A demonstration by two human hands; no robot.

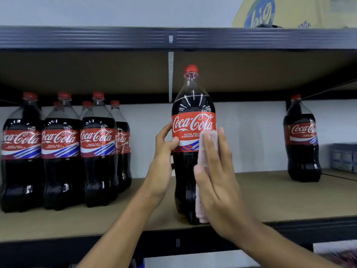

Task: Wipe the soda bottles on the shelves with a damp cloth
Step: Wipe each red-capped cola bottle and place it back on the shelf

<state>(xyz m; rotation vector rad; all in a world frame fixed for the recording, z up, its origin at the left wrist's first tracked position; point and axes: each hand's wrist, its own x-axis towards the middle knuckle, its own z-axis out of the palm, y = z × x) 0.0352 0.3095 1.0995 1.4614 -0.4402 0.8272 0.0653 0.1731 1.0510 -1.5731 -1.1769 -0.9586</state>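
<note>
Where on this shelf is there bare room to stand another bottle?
The widest bare stretch of shelf board lies between the held bottle and the lone bottle on the right. A narrower gap lies between the held bottle and the bottle cluster, though the left forearm crosses its front. The left end is crowded.

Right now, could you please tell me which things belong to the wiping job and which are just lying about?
Job: centre bottle held by the left hand; pink cloth under the right hand; bottle group at left; lone bottle at right.
Lying about: yellow carton; grey boxes.
</note>
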